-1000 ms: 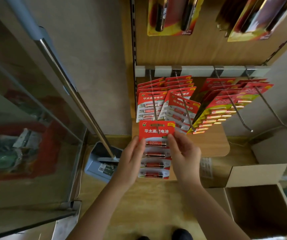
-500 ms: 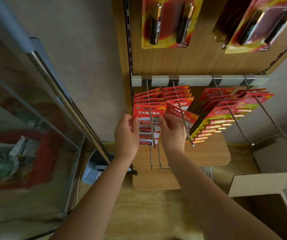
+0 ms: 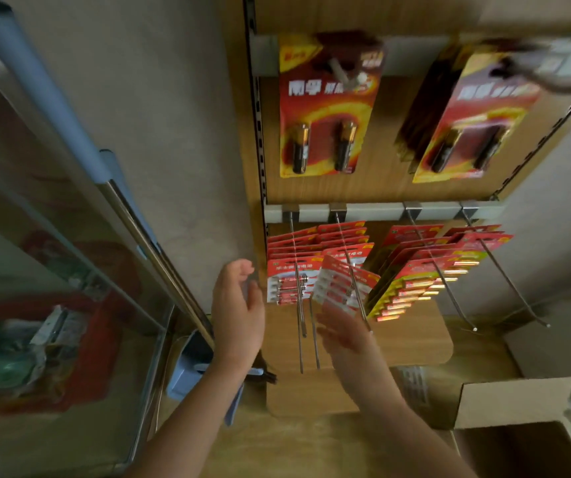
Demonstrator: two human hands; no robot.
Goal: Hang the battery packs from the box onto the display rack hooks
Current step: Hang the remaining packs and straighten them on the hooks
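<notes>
Battery pack [image 3: 285, 282] hangs frontmost on hook [image 3: 298, 305] at the left end of the rack rail [image 3: 373, 212], card facing out for display. Left hand [image 3: 239, 312] and right hand [image 3: 346, 338] are spread, empty, near it. Box [image 3: 518, 439] is lower right, likely the next reach.

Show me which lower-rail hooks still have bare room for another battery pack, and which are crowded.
The far-right hook is roomiest: a few packs sit near the rail and its wire runs bare to the tip. The leftmost hook also shows bare wire below its packs. The second hook and third hook are crowded, carrying the thickest stacks.
</notes>
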